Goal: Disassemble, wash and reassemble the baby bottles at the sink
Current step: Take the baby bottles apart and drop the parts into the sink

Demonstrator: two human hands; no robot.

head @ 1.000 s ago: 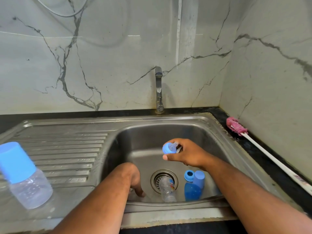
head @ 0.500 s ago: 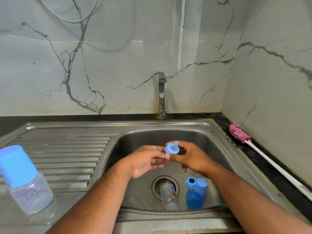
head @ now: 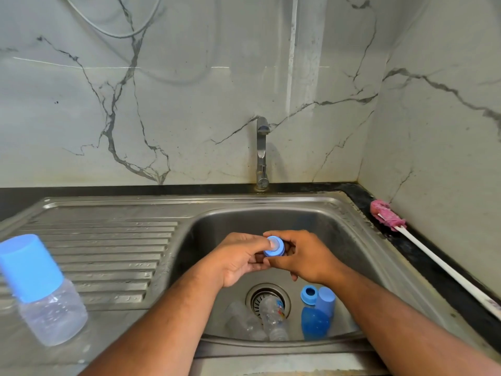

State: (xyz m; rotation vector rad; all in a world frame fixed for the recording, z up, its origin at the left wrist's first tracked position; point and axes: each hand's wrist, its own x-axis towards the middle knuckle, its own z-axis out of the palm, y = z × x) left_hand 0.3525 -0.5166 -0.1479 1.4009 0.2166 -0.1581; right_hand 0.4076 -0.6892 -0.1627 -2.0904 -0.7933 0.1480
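Over the steel sink basin [head: 352, 256] both my hands meet on a blue collar ring with a clear teat [head: 274, 246]. My right hand [head: 306, 256] grips the ring from the right, and my left hand [head: 238, 256] pinches the teat with thumb and fingers from the left. On the basin floor lie two clear bottle bodies [head: 272, 316] across the drain, a second blue ring [head: 309, 294] and two blue caps [head: 325, 302]. An assembled bottle with a blue cap [head: 40, 289] stands on the drainboard at the left.
The tap [head: 262, 153] rises behind the basin, with no water running. A pink-headed bottle brush [head: 387, 215] with a long white handle lies on the dark counter along the right wall. The ribbed drainboard [head: 108, 251] stretches to the left.
My left hand rose from the basin floor and took hold of the teat in the ring held by my right hand. The view tilted slightly down.
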